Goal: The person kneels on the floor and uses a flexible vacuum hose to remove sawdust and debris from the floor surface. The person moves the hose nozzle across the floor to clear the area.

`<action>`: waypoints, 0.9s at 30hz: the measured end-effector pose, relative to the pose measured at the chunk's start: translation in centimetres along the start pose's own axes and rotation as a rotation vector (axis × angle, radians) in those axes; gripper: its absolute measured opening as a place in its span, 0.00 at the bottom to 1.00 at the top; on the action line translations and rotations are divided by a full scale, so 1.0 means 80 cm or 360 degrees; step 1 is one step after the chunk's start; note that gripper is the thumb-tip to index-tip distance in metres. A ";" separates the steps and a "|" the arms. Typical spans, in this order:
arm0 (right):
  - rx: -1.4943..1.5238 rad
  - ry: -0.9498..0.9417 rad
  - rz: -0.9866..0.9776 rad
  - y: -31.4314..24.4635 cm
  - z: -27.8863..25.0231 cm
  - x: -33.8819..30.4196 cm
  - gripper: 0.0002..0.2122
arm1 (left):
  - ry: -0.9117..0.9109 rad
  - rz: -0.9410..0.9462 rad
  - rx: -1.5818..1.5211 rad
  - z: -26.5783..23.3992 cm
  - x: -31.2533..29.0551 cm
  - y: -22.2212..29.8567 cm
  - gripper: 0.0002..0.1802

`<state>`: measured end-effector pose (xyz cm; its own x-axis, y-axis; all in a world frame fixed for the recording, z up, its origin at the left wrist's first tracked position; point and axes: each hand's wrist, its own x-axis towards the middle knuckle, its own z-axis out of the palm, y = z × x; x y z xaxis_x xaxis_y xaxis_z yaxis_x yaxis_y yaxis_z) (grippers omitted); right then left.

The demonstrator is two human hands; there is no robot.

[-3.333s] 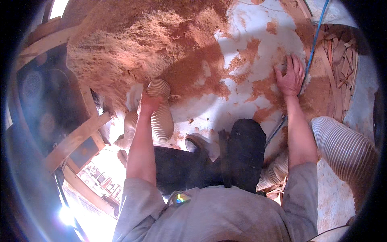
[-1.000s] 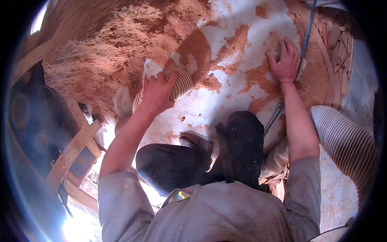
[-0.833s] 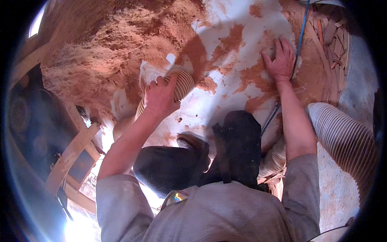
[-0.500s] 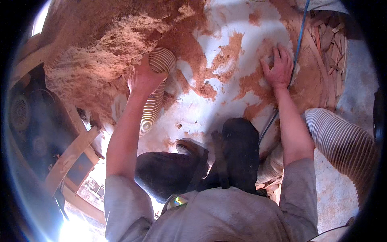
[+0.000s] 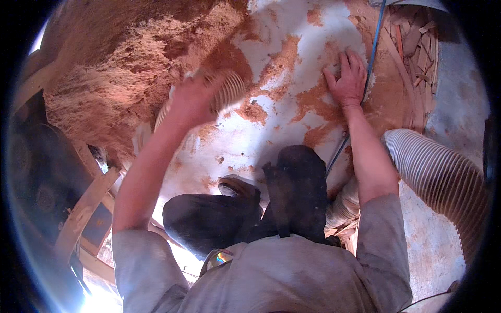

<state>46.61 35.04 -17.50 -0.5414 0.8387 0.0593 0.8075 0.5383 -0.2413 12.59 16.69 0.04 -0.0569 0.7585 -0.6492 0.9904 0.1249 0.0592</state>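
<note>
My left hand (image 5: 195,101) is closed around a ribbed, flexible hose (image 5: 230,93) and blurred by motion. The hose's near end points right over the pale floor (image 5: 245,138), while its body runs back under my forearm. Beside it on the left rises a heap of reddish-brown sawdust (image 5: 122,65). My right hand (image 5: 347,79) rests on the dusty floor with fingers spread and nothing held. Close along its right side runs a thin blue cable (image 5: 377,39), which turns dark further down past my wrist.
A wide ribbed hose (image 5: 436,169) curves along the right side. Wood offcuts (image 5: 420,60) lie piled at the far right. Wooden boards (image 5: 86,211) and a dark machine-like panel (image 5: 34,172) stand at the left. My bent knees (image 5: 300,177) occupy the lower middle.
My left hand has swung the hose's end to the right and tilted it. My right hand keeps its place on the floor, while the whole view has shifted slightly.
</note>
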 end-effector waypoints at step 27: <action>-0.0122 0.0022 -0.0071 0.004 0.009 -0.002 0.33 | 0.0268 -0.1809 -0.0785 0.229 -0.174 -0.219 0.55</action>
<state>46.80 35.07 -18.26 -0.5743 0.8146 0.0816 0.7985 0.5794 -0.1634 -1.67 -7.77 -5.85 -0.8997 0.1321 -0.4160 0.2195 0.9607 -0.1697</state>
